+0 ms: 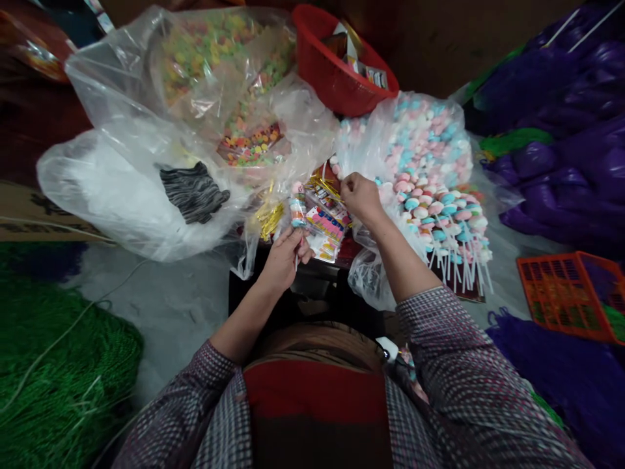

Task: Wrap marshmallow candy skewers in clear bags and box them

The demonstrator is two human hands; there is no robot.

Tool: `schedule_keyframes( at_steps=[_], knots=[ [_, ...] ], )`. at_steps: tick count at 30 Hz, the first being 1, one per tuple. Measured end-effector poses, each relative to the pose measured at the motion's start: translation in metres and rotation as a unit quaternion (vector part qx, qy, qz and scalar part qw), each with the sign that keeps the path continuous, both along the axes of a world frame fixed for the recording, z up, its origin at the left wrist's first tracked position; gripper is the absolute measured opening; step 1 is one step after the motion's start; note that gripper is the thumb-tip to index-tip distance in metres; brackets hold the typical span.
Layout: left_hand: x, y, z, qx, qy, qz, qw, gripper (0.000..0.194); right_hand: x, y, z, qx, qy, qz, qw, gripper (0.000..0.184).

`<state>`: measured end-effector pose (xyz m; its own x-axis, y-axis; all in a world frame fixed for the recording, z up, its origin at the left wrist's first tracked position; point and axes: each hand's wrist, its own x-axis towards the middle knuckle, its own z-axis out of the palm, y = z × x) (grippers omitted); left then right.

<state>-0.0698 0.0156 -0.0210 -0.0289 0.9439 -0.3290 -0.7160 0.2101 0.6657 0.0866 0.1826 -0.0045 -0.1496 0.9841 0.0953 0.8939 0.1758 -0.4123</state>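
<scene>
In the middle, my left hand (287, 254) is closed around the stick of a marshmallow skewer (297, 207), whose pastel pieces stand upright above the fingers. My right hand (362, 198) has its fingers pinched together at the edge of a clear bag of pink, white and blue marshmallows (420, 140); anything between them is too small or hidden to make out. Between the hands lie colourful printed cards (325, 228) and gold twist ties (325, 185). More gold ties (270, 218) sit left of the skewer. Right of my right forearm, finished-looking marshmallow skewers (444, 212) are heaped with white sticks hanging outward.
Clear bags of gummy sweets (209, 49) and a white-filled bag (107, 182) with a dark striped bundle (193, 192) spread left. A red basket (322, 71) stands behind. Green strands (73, 365), purple bundles (576, 169) and an orange crate (556, 286) flank the work area.
</scene>
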Motion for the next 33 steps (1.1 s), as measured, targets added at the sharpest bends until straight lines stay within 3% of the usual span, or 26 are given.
schedule_keyframes(
  at_steps=[4, 6, 12, 15, 19, 23, 26, 29, 33],
  knots=[
    [0.002, 0.002, 0.0, 0.005, -0.006, 0.003, 1.0, 0.019, 0.014, -0.005, -0.001, -0.02, 0.126, 0.008, 0.992, 0.021],
    [0.004, 0.003, -0.001, 0.011, -0.004, 0.005, 1.0, 0.018, 0.012, -0.006, -0.002, -0.003, 0.141, -0.001, 0.99, 0.023],
    [0.009, 0.0, 0.003, 0.011, 0.022, 0.009, 1.0, 0.026, -0.035, -0.006, -0.005, -0.021, -0.01, 0.035, 0.999, 0.031],
    [0.006, -0.004, 0.003, 0.011, 0.021, 0.012, 1.0, 0.026, -0.054, -0.006, -0.013, -0.021, -0.066, 0.015, 0.998, 0.035],
    [0.001, -0.006, 0.0, 0.014, 0.014, 0.026, 0.999, 0.025, -0.054, -0.003, -0.024, -0.012, -0.058, -0.003, 0.998, 0.035],
    [-0.002, -0.004, -0.002, 0.019, 0.009, 0.02, 1.0, 0.024, -0.04, 0.002, -0.022, -0.009, -0.027, -0.002, 1.0, 0.027],
    [-0.002, -0.002, -0.001, 0.016, 0.014, 0.002, 1.0, 0.025, -0.026, -0.004, -0.015, 0.006, 0.018, -0.006, 1.0, 0.02],
    [-0.001, 0.0, 0.0, 0.013, 0.02, -0.016, 1.0, 0.027, -0.012, -0.025, -0.004, 0.013, 0.134, 0.0, 0.991, 0.015],
    [0.007, 0.003, 0.002, 0.011, 0.052, -0.024, 0.998, 0.025, -0.002, -0.078, 0.013, -0.044, 0.33, 0.051, 0.941, 0.016]
  ],
)
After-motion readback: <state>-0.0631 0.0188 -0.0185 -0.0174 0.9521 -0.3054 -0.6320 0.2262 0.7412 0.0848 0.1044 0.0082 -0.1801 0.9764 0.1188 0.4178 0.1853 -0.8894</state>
